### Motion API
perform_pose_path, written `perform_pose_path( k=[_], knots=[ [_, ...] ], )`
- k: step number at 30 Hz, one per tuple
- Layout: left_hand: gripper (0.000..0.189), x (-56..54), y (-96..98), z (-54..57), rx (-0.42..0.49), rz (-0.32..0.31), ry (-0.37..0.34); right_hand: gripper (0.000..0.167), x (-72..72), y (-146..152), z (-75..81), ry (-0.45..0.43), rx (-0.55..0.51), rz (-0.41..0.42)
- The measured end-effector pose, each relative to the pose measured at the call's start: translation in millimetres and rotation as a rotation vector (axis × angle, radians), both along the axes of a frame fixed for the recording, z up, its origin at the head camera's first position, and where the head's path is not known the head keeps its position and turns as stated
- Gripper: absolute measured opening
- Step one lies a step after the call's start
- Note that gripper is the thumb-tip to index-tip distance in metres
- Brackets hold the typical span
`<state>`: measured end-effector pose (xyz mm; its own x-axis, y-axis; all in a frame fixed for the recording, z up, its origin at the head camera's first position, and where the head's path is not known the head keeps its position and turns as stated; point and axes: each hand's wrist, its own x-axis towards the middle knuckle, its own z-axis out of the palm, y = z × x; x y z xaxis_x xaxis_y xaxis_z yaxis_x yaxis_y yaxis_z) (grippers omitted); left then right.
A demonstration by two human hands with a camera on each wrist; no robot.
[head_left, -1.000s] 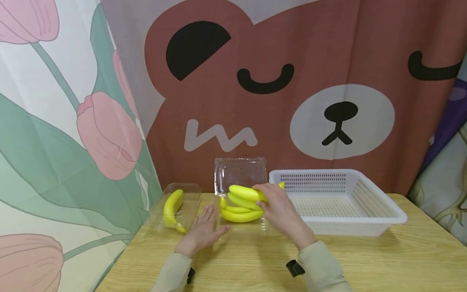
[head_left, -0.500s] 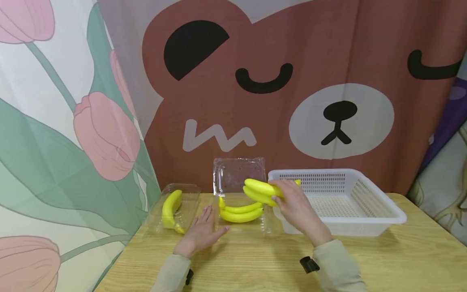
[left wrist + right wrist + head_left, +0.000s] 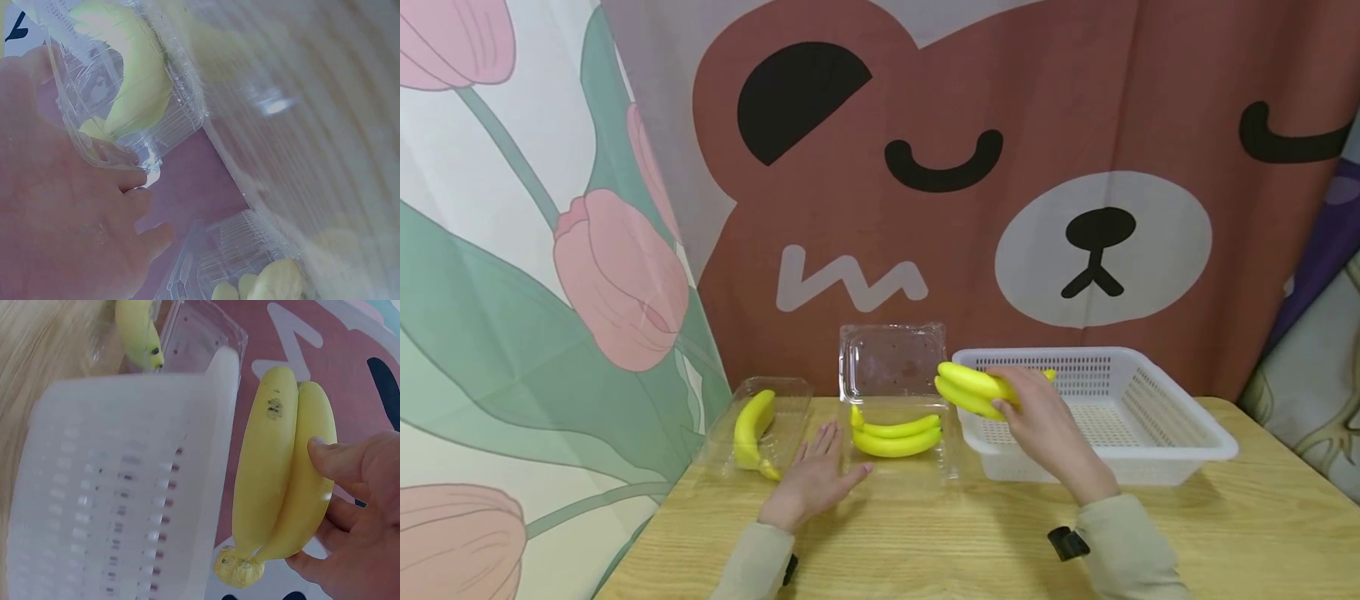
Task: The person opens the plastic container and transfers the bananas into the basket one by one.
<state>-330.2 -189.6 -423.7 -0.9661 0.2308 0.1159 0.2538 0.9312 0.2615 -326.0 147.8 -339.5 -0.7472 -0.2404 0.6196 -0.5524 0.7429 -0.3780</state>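
Our right hand (image 3: 1047, 421) has its fingers (image 3: 334, 464) curled round a pair of bananas (image 3: 973, 389), held over the basket's (image 3: 1180, 425) rim at its 9 o'clock edge. We count two clear boxes: the middle box (image 3: 891, 360), lid up, holds two bananas (image 3: 895, 437); the left box (image 3: 790, 417) holds one banana (image 3: 751, 427). Our left hand (image 3: 812, 479) lies flat, fingers straight, on the counter (image 3: 925, 533) between them.
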Motion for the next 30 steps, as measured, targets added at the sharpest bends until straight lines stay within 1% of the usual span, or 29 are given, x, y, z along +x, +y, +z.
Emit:
perform_pose_path(
  k=[12,22,30],
  knots=[
    [0.102,2.1,-1.0,0.2,0.000,-0.008,0.009,0.042,-2.5,35,-8.3,-0.021,0.026,-0.058],
    [0.100,1.2,-1.5,0.4,0.014,-0.013,0.007,0.041,-5.7,58,-17.4,0.024,0.041,-0.073],
    [0.100,0.3,-1.2,-0.3,0.017,-0.009,-0.004,0.041,-8.9,77,-22.1,-0.023,0.063,-0.101]
  ],
)
